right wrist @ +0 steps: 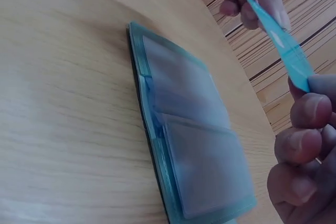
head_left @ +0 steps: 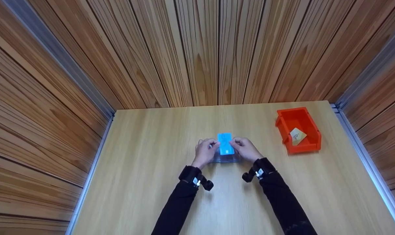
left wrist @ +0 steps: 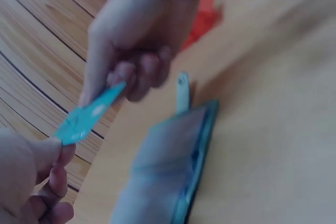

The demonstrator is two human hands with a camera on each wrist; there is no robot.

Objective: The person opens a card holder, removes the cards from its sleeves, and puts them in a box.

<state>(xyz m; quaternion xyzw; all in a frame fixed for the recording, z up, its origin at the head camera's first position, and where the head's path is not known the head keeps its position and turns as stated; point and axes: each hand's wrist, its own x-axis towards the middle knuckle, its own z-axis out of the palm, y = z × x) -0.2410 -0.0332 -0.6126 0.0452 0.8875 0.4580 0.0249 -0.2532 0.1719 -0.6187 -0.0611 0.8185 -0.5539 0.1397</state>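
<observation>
A bright blue card (head_left: 225, 144) is held up over the table between both hands. My left hand (head_left: 205, 151) pinches its left edge between thumb and fingers. On the opposite edge, my right hand (head_left: 246, 148) pinches it the same way. Below the card an open card holder (right wrist: 197, 140) with clear plastic sleeves and a teal border lies on the table. A small strap with a snap (left wrist: 182, 90) sticks out from the holder's side in the left wrist view. In the head view the hands and card cover much of the holder.
An orange-red bin (head_left: 300, 130) stands at the right rear of the wooden table (head_left: 145, 182), with a pale yellowish piece (head_left: 297, 136) inside. Wood-plank walls (head_left: 202, 52) rise behind and at both sides, and metal rails (head_left: 89, 173) run along the side edges.
</observation>
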